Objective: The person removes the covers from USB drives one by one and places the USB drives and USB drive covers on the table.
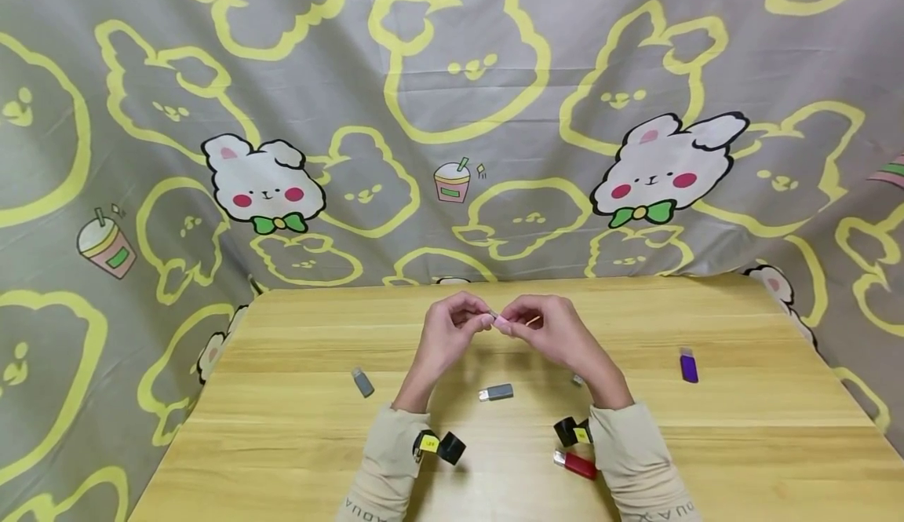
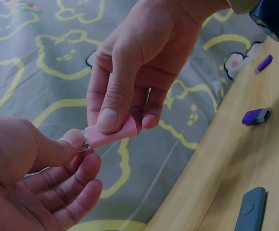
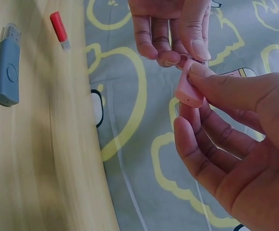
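Observation:
A pink USB flash drive [image 2: 118,135] with a clear cap [image 2: 85,139] is held between both hands, raised above the far part of the table. My left hand [image 1: 448,334] pinches the capped end between thumb and forefinger. The pink body is gripped by my right hand [image 1: 554,330], its thumb lying flat along the top. In the right wrist view, the end of the pink drive [image 3: 190,96] sticks out past the right thumb. The remaining fingers of both hands curl loosely below. The cap still covers the connector end, partly hidden by the left thumb.
Other flash drives lie about on the wooden table [image 1: 297,436]: a grey one [image 1: 497,392] in the middle, another grey one [image 1: 363,382] to the left, a purple one [image 1: 688,366] to the right, and a red one [image 1: 577,465] beside the right sleeve. A patterned curtain [image 1: 508,153] hangs behind.

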`<action>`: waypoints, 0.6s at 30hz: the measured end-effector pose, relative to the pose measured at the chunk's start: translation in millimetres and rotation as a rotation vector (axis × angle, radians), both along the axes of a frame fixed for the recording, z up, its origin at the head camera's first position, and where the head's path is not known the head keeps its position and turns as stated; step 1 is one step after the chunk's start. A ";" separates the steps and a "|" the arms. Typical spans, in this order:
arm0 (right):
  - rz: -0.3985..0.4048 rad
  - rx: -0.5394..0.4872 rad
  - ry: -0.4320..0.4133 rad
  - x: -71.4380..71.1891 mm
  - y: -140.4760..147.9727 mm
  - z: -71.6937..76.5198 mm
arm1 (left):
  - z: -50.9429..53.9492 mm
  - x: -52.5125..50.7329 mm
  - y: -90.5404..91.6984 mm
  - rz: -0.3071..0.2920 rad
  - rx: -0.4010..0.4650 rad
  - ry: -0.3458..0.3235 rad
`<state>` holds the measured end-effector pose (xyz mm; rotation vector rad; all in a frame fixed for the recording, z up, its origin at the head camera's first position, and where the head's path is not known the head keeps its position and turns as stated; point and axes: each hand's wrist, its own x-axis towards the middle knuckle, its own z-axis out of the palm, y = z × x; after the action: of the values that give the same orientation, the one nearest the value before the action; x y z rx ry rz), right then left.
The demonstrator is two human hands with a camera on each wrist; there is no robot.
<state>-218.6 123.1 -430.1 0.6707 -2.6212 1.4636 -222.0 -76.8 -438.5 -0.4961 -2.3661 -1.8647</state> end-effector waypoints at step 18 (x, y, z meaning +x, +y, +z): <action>-0.074 0.089 -0.016 3.2 26.0 0.9 | 21.2 -1.2 -31.9 0.139 0.056 0.053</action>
<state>-215.3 149.1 -429.3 0.5652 -2.7055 1.3448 -223.2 -108.7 -417.3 -0.3610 -2.2465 -1.8278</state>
